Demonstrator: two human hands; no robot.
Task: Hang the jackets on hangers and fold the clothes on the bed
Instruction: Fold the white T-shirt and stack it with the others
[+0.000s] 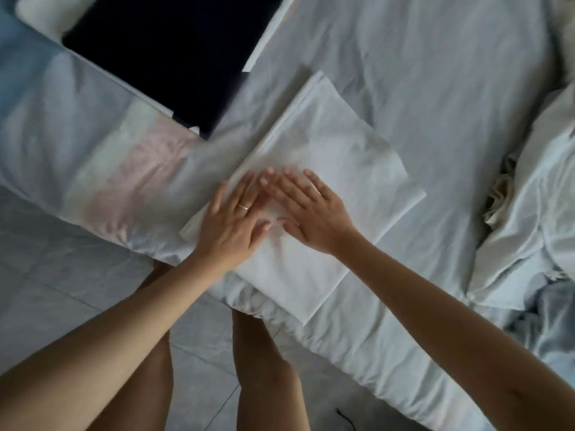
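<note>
Cloth (102,169) in pastel blue and pink lies smoothed along the left edge of the bed (435,73); whether it is a pillow or a folded piece I cannot tell. Beyond it, at the far left, a dark navy piece (168,54) sits with squared edges, probably a finished fold parked clear of your working space. Your left hand (231,220), a ring on one finger, lies flat with straight fingers on the near-left part of the folded white garment (336,144): it grasps nothing, it only presses. That garment rests mid-bed, close to the edge where you stand, so you can lean on it. Your right hand (311,213), just beside the left with fingers meeting, is spread flat too, likely smoothing the fold so it holds. At the right a crumpled heap of clothes (525,219) waits, apparently unfolded.
</note>
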